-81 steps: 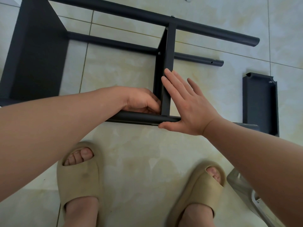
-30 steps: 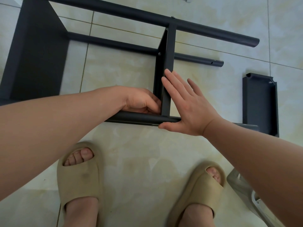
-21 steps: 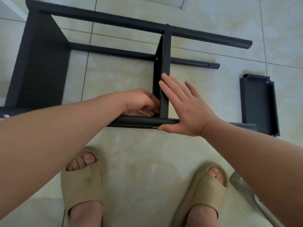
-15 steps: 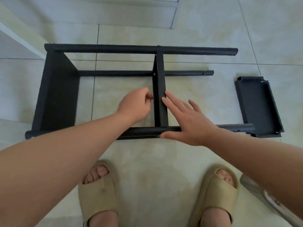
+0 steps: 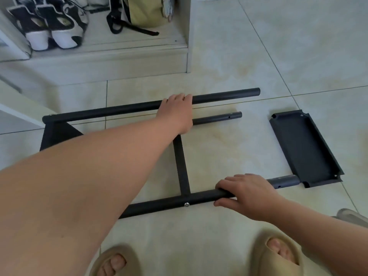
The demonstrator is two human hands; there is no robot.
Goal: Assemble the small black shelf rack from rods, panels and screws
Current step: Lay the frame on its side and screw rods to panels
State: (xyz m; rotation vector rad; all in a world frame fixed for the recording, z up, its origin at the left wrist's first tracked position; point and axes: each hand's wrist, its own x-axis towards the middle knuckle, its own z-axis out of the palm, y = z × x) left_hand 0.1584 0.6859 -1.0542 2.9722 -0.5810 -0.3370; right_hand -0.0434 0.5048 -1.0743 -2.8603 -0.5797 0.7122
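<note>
Closest to you, your feet in beige slippers (image 5: 113,261) stand on the tiled floor (image 5: 219,236), on the near side of the middle panel (image 5: 180,156) of the black rack (image 5: 183,182), which lies on that floor. The near rod (image 5: 155,208) runs across the middle panel's near end. A silver screw (image 5: 186,204) shows in the rod right at that joint.

Your right hand (image 5: 249,194) grips this rod just right of the middle panel, fingers curled over the top and thumb underneath. Farther right of the middle panel, a loose panel (image 5: 304,148) lies flat on the floor, hollow side up. Its near corner sits just beside the rod's free end.

Well left of the middle panel, the end panel (image 5: 57,134) shows partly behind your left forearm. At the middle panel's far end run two more rods, a lower rod (image 5: 219,118) and, past it, the far rod (image 5: 229,94). Your left hand (image 5: 177,110) holds the far rod straight beyond the middle panel, fingers wrapped over it.

Well beyond the middle panel, a pale cabinet (image 5: 119,60) holds black-and-white shoes (image 5: 53,26) and a yellowish bag (image 5: 143,12).
</note>
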